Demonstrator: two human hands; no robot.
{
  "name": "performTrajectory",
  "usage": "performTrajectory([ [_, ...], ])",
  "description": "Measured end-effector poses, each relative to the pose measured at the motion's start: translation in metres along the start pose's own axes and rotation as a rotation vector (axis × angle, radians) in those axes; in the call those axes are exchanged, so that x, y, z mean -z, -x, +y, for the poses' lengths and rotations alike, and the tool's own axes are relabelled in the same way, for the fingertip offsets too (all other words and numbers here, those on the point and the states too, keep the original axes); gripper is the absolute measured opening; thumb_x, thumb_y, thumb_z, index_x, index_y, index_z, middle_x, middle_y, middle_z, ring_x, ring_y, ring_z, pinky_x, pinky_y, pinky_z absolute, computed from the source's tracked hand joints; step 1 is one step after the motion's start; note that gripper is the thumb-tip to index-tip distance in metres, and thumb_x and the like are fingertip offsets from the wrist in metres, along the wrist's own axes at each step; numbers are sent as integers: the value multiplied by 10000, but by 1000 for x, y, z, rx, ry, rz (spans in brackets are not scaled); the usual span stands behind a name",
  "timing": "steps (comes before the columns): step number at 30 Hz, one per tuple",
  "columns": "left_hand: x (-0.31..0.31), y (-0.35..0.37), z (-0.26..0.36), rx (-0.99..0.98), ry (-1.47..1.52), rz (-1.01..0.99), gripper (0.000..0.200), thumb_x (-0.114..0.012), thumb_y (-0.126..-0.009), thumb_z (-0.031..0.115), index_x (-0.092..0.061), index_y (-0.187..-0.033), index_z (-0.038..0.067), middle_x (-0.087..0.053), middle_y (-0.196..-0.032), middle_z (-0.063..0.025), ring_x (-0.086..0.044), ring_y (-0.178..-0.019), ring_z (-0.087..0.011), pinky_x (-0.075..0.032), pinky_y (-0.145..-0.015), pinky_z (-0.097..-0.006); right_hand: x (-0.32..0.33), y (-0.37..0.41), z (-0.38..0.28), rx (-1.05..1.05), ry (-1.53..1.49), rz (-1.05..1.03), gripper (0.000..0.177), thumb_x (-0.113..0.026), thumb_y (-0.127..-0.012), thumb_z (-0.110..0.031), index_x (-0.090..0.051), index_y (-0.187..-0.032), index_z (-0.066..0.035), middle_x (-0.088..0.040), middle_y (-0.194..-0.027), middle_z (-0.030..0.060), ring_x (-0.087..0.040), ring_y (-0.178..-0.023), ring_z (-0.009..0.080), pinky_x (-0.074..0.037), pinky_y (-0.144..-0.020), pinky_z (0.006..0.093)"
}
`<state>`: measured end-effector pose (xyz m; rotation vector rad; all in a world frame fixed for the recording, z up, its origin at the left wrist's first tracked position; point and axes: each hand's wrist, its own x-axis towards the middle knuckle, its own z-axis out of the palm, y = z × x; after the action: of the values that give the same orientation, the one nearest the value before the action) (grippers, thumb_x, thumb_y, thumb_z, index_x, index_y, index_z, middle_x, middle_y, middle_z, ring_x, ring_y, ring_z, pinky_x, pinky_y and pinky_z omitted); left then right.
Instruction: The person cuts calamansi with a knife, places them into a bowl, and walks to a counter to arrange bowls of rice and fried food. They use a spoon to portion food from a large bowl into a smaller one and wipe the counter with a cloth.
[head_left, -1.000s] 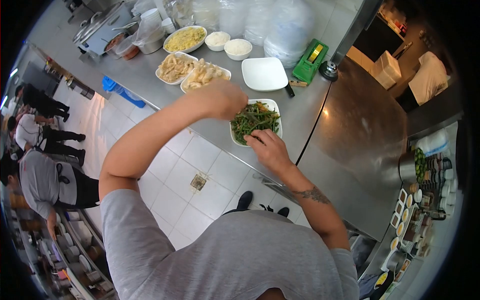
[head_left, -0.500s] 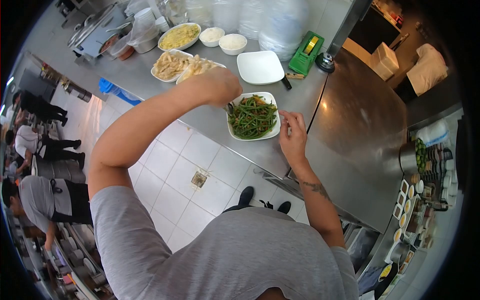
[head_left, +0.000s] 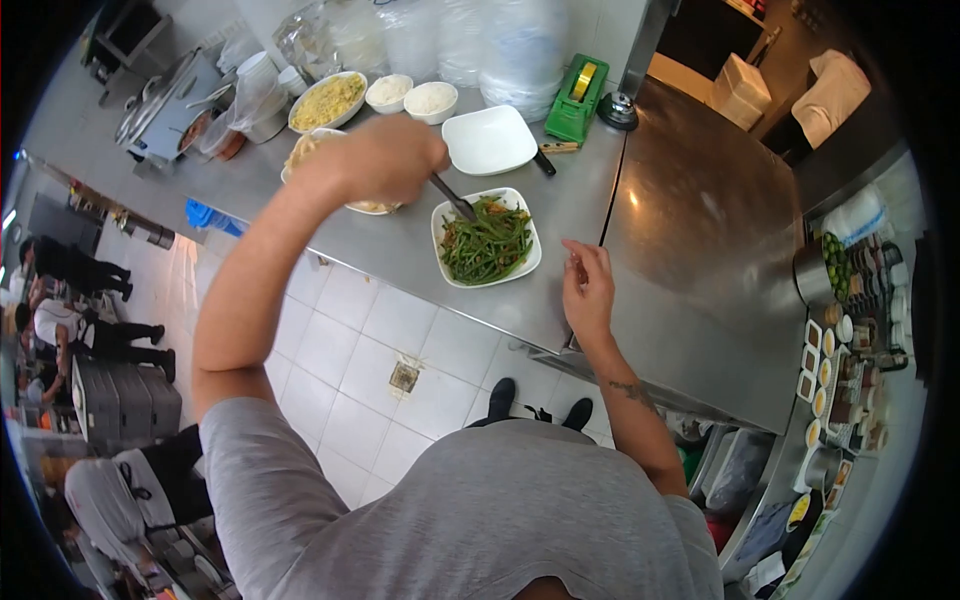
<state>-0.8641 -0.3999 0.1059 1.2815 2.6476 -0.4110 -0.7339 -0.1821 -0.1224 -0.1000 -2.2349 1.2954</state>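
Raised over the steel counter, my left hand is closed around a dark spoon-like utensil. The tip of this utensil reaches the upper edge of the cooked green beans, which fill a square white bowl. My right hand hovers by the counter's front edge, to the right of the bowl and apart from it, with its fingers loosely extended. Behind the green beans stands a bare square white dish. Dishes of pale food are partly hidden behind my left hand.
Two rice bowls and a yellow food dish stand farther back. A green tape dispenser, a call bell and a clothespin sit right of the bare dish. Co-workers are at the left.
My left hand has moved left and lifted, showing more of the utensil. My right hand has come away from the bowl's rim. The camera view has shifted slightly.
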Motion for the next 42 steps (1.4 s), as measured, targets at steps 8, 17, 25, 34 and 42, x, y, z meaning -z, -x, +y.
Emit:
performTrajectory([
  [8, -60, -31, -5, -51, -73, 76, 147, -562, -703, 16, -652, -816, 48, -647, -851, -169, -624, -888, -339, -486, -773, -427, 53, 35, 13, -69, -27, 81, 291, -532, -834, 45, -610, -1093, -61, -531, -954, 77, -533, -687, 124, -450, -592, 243],
  [17, -17, -26, 32, 54, 227, 175, 126, -589, -786, 37, -644, -896, 10, -643, -804, -169, -624, -771, -301, -482, -691, -380, 212, 110, 23, -235, 56, 272, 275, -545, -846, 16, -593, -1108, -52, -574, -1032, 100, -573, -791, 172, -472, -671, 265],
  [25, 31, -174, 353, -621, 822, 194, 245, -554, -885, 106, -591, -1096, -13, -591, -902, -109, -554, -758, -216, -442, -700, -303, 413, 264, 46, -304, 622, 831, 269, -573, -815, -17, -611, -1080, -44, -607, -995, 144, -586, -828, 284, -466, -768, 352],
  [34, 77, -259, 701, -952, 870, 333, 216, -527, -855, 131, -598, -977, -31, -601, -918, -215, -584, -891, -364, -457, -796, -393, 544, 396, 78, -629, 1101, 737, 284, -583, -790, -54, -632, -1069, -82, -599, -1032, 128, -524, -967, 328, -413, -873, 412],
  [42, 73, -262, 854, -984, 548, 836, 189, -521, -829, 120, -609, -919, -21, -592, -962, -214, -581, -916, -372, -460, -795, -418, 548, 397, 103, -595, 885, 997, 80, -590, -834, -64, -626, -899, -34, -603, -846, 94, -559, -809, 274, -446, -733, 350],
])
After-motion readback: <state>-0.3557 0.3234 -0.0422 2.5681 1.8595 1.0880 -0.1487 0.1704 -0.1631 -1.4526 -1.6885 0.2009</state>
